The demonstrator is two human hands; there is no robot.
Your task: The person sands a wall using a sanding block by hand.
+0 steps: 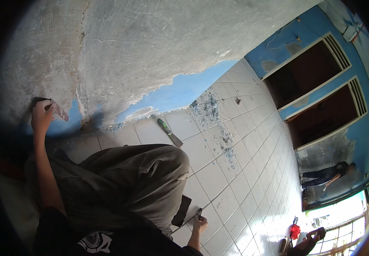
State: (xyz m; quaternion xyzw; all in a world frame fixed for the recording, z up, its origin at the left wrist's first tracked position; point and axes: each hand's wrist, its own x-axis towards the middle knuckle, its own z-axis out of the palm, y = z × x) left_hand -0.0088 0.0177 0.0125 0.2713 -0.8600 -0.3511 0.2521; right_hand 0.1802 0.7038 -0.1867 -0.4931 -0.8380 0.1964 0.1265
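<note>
My left hand [42, 114] is closed around a flat scraper blade [59, 111], which rests against the wall [120, 51] beside a patch of blue paint. Low down at the right, my right hand [200, 223] is closed around a small dark object [199, 212] that I cannot make out. A putty knife [169, 132] with a green and black handle lies on the tiles near the wall's foot. Between my knee and my right hand is a flat black thing [182, 210], partly hidden by the trouser leg.
Blue and grey paint flakes [218, 123] are scattered over the white tile floor [252, 179]. Across the room, a person [327, 175] stands by a patchy wall near dark doorways [325, 111]. Another person [308, 244] is near the bright window, beside something red [295, 231].
</note>
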